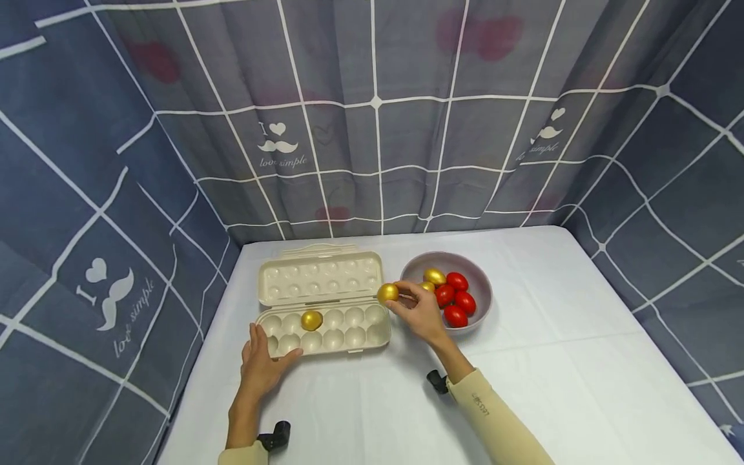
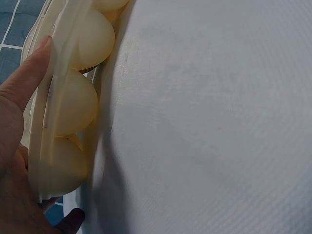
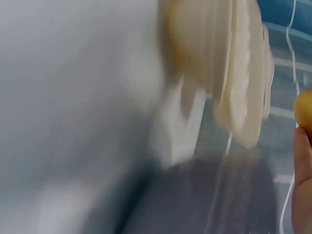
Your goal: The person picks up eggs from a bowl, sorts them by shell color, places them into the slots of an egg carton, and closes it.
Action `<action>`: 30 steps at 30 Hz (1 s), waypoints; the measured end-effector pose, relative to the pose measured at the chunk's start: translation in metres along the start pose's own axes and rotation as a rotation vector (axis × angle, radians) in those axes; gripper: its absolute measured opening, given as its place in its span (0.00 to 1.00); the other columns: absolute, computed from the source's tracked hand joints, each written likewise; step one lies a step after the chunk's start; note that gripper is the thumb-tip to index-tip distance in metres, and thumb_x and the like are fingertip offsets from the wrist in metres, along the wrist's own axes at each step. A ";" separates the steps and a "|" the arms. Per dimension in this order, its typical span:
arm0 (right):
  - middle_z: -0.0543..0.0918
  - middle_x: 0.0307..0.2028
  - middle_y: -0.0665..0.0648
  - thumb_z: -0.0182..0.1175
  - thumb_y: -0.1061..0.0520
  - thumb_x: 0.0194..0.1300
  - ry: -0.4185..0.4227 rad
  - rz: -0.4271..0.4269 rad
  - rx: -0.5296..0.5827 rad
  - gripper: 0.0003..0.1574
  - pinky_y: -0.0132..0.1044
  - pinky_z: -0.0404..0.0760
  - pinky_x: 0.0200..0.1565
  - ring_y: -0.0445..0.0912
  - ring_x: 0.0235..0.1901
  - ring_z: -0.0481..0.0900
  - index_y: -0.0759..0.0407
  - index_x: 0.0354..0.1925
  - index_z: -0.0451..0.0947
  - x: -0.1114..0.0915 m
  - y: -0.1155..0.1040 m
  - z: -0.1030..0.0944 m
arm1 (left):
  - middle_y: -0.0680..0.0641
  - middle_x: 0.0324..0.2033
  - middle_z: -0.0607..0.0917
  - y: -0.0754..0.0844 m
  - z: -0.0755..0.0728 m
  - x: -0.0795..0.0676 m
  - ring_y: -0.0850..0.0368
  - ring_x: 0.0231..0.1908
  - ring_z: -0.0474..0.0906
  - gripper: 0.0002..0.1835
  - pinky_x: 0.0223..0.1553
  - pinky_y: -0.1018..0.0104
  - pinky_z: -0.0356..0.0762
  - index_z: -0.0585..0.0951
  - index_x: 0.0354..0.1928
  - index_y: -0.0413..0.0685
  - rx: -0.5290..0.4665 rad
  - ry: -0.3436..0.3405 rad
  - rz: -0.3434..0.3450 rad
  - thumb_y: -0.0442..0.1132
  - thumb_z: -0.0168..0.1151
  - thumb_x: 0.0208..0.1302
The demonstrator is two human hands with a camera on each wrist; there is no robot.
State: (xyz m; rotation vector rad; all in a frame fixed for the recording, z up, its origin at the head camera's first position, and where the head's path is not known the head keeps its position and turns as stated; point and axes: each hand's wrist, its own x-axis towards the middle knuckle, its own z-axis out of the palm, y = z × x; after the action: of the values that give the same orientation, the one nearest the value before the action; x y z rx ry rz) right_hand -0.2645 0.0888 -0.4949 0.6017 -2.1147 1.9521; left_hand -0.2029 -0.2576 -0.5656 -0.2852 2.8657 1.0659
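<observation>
Between the thumb and fingers of my right hand is a golden egg, held above the right end of an open cream egg carton. That egg also shows at the edge of the right wrist view, where the scene is blurred. My left hand grips the carton's left end, its thumb along the front rim in the left wrist view. Another golden egg sits in a back-row cup of the carton. Right of the carton, a greyish-purple bowl holds several red eggs and two golden eggs, one partly hidden by my right hand.
The carton's lid lies folded back, away from me. White cloth covers the table, and dark checked curtains enclose its back and sides. A small black camera mount is on each wrist.
</observation>
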 end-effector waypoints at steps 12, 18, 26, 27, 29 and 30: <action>0.83 0.46 0.66 0.70 0.69 0.56 -0.111 0.058 -0.031 0.21 0.40 0.82 0.48 0.58 0.48 0.82 0.72 0.49 0.79 -0.001 0.049 0.085 | 0.32 0.74 0.27 -0.002 -0.002 0.001 0.30 0.72 0.30 0.68 0.67 0.32 0.37 0.32 0.74 0.29 0.007 0.006 0.006 0.64 0.68 0.56; 0.83 0.47 0.67 0.70 0.70 0.56 -0.161 0.089 -0.112 0.22 0.38 0.82 0.47 0.57 0.49 0.83 0.74 0.51 0.80 -0.007 0.059 0.099 | 0.33 0.74 0.26 -0.003 0.000 0.002 0.30 0.72 0.29 0.69 0.67 0.32 0.37 0.32 0.74 0.30 0.010 -0.024 0.008 0.65 0.67 0.56; 0.85 0.45 0.62 0.71 0.66 0.56 -0.227 0.083 -0.287 0.20 0.29 0.80 0.45 0.49 0.43 0.85 0.69 0.48 0.82 0.005 0.052 0.119 | 0.33 0.73 0.26 -0.001 -0.004 0.001 0.30 0.72 0.29 0.68 0.66 0.30 0.37 0.31 0.74 0.30 0.001 -0.010 0.003 0.64 0.67 0.57; 0.86 0.44 0.61 0.71 0.65 0.56 -0.215 0.089 -0.333 0.20 0.29 0.80 0.44 0.48 0.42 0.84 0.68 0.48 0.83 0.006 0.053 0.121 | 0.33 0.73 0.26 -0.001 -0.004 0.001 0.29 0.72 0.29 0.68 0.66 0.30 0.37 0.31 0.74 0.30 0.001 -0.013 0.006 0.64 0.67 0.57; 0.87 0.42 0.59 0.73 0.63 0.54 -0.183 0.104 -0.416 0.19 0.31 0.80 0.42 0.46 0.40 0.84 0.65 0.46 0.84 0.007 0.054 0.123 | 0.32 0.73 0.26 0.000 -0.003 0.000 0.29 0.72 0.29 0.68 0.66 0.30 0.36 0.31 0.73 0.29 0.001 -0.017 0.014 0.64 0.67 0.57; 0.87 0.41 0.58 0.73 0.63 0.54 -0.168 0.110 -0.445 0.19 0.33 0.80 0.42 0.46 0.40 0.84 0.64 0.45 0.84 0.006 0.055 0.124 | 0.32 0.73 0.26 0.000 -0.003 0.000 0.29 0.72 0.29 0.68 0.65 0.29 0.36 0.31 0.73 0.29 -0.001 -0.019 0.016 0.64 0.67 0.57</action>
State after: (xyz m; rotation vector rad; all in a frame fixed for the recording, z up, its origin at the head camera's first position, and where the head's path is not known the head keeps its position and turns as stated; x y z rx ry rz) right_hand -0.2783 -0.0321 -0.5557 0.5838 -2.6217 1.4394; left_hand -0.2033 -0.2596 -0.5637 -0.2509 2.8559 1.0668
